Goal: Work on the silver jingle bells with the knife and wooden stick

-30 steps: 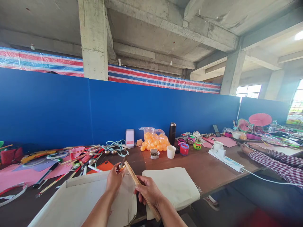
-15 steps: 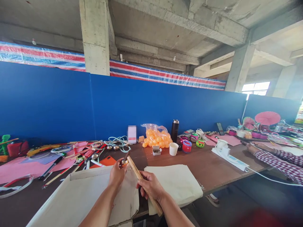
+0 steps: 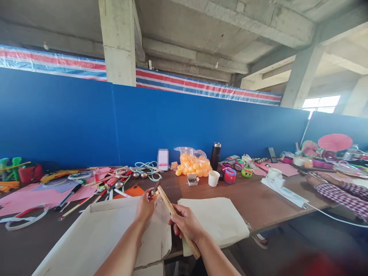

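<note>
My right hand [image 3: 188, 224] is wrapped round a flat wooden stick [image 3: 165, 197], which slants up and left to the fingers of my other hand. My left hand [image 3: 145, 207] pinches a small shiny silver ball [image 3: 154, 193] with a dark brown piece standing up from it. The stick's upper end is close beside the ball; whether they touch, I cannot tell. Both hands are above a white cardboard sheet [image 3: 115, 226] with a folded edge. A pale cloth or paper pad [image 3: 215, 222] lies to the right, partly under the stick's lower end.
Behind the hands stand a small box of metal bits [image 3: 193, 180], a white paper cup [image 3: 213, 178], a bag of orange balls [image 3: 194, 165] and a black flask [image 3: 215, 156]. Sticks and pens clutter the left. A power strip [image 3: 284, 191] and another person's checked sleeve [image 3: 339, 197] are at right.
The view has shifted slightly, so the tabletop things sit a little further right. Both hands keep their hold, and the stick's upper end stays beside the silver ball.
</note>
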The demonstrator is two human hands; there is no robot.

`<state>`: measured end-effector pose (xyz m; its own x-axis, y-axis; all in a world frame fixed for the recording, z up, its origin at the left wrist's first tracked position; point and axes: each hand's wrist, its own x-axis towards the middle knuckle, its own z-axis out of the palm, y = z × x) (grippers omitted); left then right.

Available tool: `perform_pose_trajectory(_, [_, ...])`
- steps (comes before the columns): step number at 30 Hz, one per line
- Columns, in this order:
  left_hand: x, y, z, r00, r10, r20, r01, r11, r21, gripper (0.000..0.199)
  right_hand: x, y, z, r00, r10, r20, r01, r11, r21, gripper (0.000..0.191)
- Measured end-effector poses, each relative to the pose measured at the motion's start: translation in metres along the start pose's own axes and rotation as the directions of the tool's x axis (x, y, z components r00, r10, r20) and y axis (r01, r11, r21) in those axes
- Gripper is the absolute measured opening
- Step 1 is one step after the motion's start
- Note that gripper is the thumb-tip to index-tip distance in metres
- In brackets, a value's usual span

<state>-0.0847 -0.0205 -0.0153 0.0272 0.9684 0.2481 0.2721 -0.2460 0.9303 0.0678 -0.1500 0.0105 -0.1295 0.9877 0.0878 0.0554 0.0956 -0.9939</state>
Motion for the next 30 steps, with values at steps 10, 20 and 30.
perform_pose_trajectory(10, [0.000, -0.001, -0.001, 1.000, 0.007, -0.011, -0.007, 1.000, -0.012, 0.045, 0.001, 0.000, -0.001, 1.000, -0.002, 0.009, 0.002, 1.000, 0.014, 0.042])
perform_pose_trajectory(20, [-0.002, 0.000, 0.000, 0.999, 0.027, -0.048, -0.028, 0.999, -0.016, 0.045, 0.011, -0.016, -0.005, 0.999, -0.019, 0.045, 0.014, 0.995, 0.101, 0.043])
perform_pose_trajectory(30, [-0.002, 0.006, 0.003, 0.991, -0.109, -0.076, 0.107, 0.994, -0.033, 0.044, 0.062, -0.047, -0.023, 0.994, -0.097, 0.042, 0.092, 0.990, 0.105, 0.045])
